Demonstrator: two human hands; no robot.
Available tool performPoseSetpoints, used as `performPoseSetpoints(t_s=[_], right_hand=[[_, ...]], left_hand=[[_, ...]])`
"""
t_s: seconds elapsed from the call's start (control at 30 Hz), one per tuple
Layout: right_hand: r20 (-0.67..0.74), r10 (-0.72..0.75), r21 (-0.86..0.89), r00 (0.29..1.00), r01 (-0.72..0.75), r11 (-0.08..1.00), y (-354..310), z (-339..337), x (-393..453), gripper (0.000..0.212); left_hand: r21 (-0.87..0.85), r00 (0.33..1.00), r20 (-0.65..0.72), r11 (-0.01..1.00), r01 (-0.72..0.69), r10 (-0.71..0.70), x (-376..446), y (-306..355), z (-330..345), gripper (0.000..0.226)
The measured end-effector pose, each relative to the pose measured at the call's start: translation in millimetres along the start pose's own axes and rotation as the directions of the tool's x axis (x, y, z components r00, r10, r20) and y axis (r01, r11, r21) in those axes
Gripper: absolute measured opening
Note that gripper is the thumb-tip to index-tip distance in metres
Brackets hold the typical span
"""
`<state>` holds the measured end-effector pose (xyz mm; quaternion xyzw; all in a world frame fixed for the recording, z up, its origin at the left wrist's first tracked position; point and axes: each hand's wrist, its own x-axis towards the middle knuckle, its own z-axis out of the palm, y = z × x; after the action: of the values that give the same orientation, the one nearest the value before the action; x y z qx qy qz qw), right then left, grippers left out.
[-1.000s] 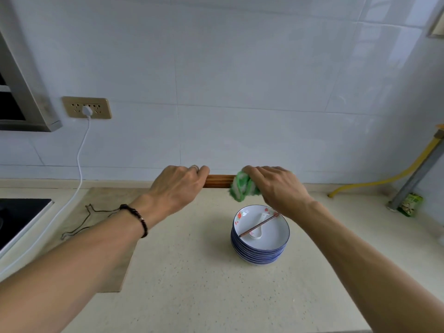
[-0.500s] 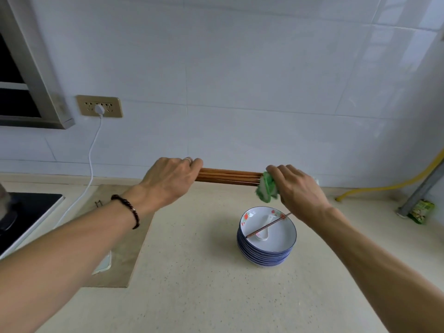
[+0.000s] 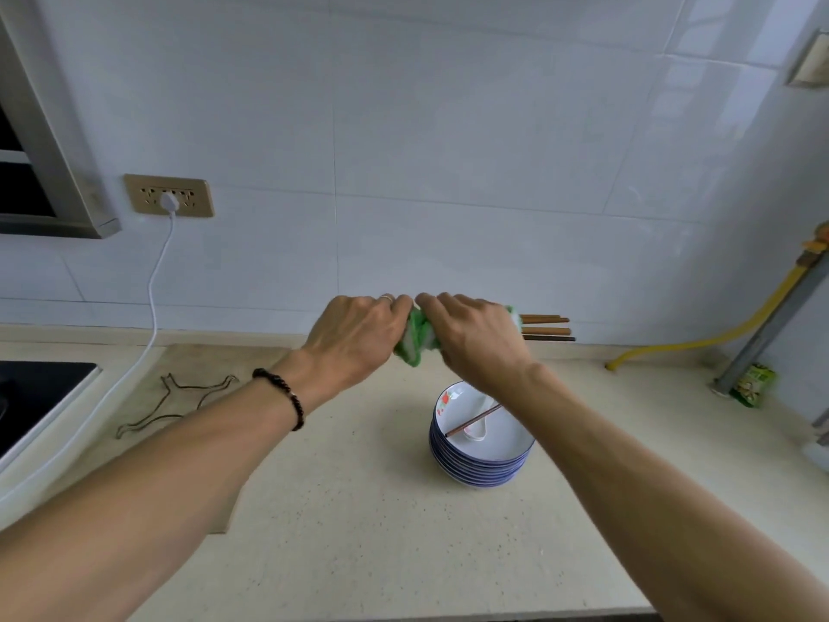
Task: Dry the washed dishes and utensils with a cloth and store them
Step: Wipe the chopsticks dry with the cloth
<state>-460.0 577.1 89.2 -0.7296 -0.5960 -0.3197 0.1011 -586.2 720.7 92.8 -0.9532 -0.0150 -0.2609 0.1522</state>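
Note:
I hold a bundle of brown chopsticks (image 3: 545,327) level above the counter, near the wall. My left hand (image 3: 354,338) grips their left end. My right hand (image 3: 477,341) is closed around a green and white cloth (image 3: 415,341) wrapped over the sticks, right beside my left hand. Only the sticks' right tips show past the cloth. Below my right wrist stands a stack of blue-rimmed plates (image 3: 482,455). A white spoon (image 3: 477,426) and one single chopstick (image 3: 471,422) lie in the top plate.
A beige counter (image 3: 381,531) runs to the tiled wall. A mat with a wire trivet (image 3: 172,404) lies at left, beside a black hob (image 3: 31,397). A white cable (image 3: 154,280) hangs from a wall socket. A yellow hose (image 3: 700,338) and a green packet (image 3: 753,383) are at right.
My right hand has slid the cloth left along the chopsticks, back against my left hand. The sticks' right tips now stick out past the cloth. Both hands sit further right in the view.

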Motion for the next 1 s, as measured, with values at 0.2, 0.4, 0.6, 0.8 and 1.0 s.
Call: performPoseSetpoints(t_s=[0.2, 0.4, 0.6, 0.8, 1.0], right_hand=[[0.083, 0.120, -0.024, 0.989, -0.119, 0.993, 36.2, -2.6, -37.5, 0.048], [-0.010, -0.086, -0.080, 0.996, 0.085, 0.993, -13.5, -7.1, -5.0, 0.047], [0.008, 0.037, -0.126, 0.999, -0.036, 0.991, 19.3, -16.9, -46.0, 0.063], [0.049, -0.131, -0.179, 0.990, 0.138, 0.974, -29.4, -22.3, -25.2, 0.042], [0.037, 0.000, -0.156, 0.999, 0.006, 0.988, -23.6, -29.0, -72.2, 0.038]], left_hand=[[0.092, 0.999, 0.026, 0.995, 0.039, -0.042, -26.1, -34.3, -10.2, 0.024], [0.015, 1.000, -0.008, 1.000, -0.019, 0.019, -17.8, -6.5, -6.1, 0.022], [0.061, 0.999, 0.008, 0.997, 0.052, -0.053, -50.6, -37.3, -13.9, 0.023], [-0.024, 1.000, -0.015, 1.000, 0.019, -0.019, -59.0, -17.9, -5.7, 0.013], [-0.033, 0.999, -0.025, 0.999, 0.023, -0.024, -90.7, -31.1, -5.7, 0.014]])
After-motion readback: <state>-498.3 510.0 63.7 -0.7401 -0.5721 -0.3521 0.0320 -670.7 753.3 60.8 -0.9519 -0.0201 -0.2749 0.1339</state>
